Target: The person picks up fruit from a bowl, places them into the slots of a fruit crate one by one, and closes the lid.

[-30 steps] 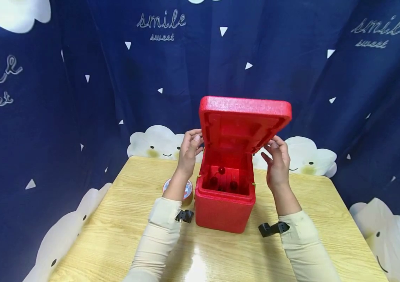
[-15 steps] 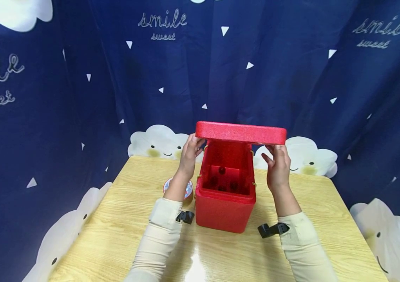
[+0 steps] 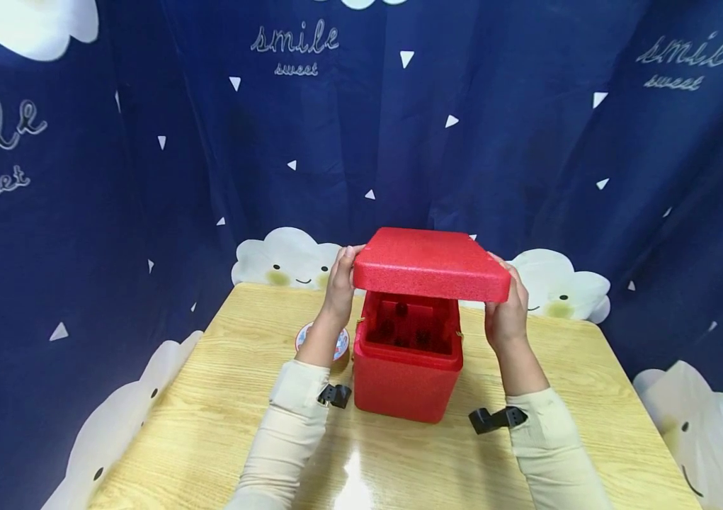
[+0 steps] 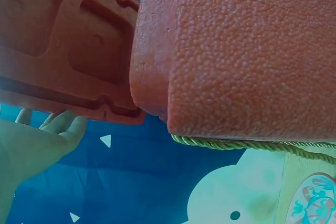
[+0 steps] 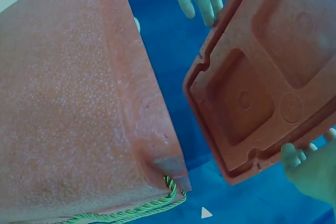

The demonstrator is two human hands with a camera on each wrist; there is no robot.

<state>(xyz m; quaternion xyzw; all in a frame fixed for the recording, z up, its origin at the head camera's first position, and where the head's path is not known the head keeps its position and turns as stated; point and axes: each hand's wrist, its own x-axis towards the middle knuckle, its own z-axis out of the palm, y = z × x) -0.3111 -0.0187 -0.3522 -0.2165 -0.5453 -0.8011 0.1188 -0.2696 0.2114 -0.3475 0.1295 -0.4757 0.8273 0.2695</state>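
Note:
A red foam lid (image 3: 431, 273) is held level above the open red foam box (image 3: 406, 386), clear of its rim. My left hand (image 3: 338, 287) grips the lid's left side. On the opposite side, my right hand (image 3: 506, 315) holds the lid by its right edge. The lid's recessed underside (image 5: 239, 98) shows in both wrist views, with a gap between it and the box. Inside the box lie several small dark round things (image 3: 423, 336), too shadowed to identify.
A round tub with a patterned top (image 3: 340, 345) stands left of the box, partly behind my left forearm. Twisted gold cord (image 4: 226, 144) runs along the box's side. The wooden table (image 3: 221, 418) backs onto a navy curtain (image 3: 310, 134) with cloud shapes.
The lid has swung from tilted back, underside facing me, to nearly level, its front edge coming down toward me. The box has stayed in place.

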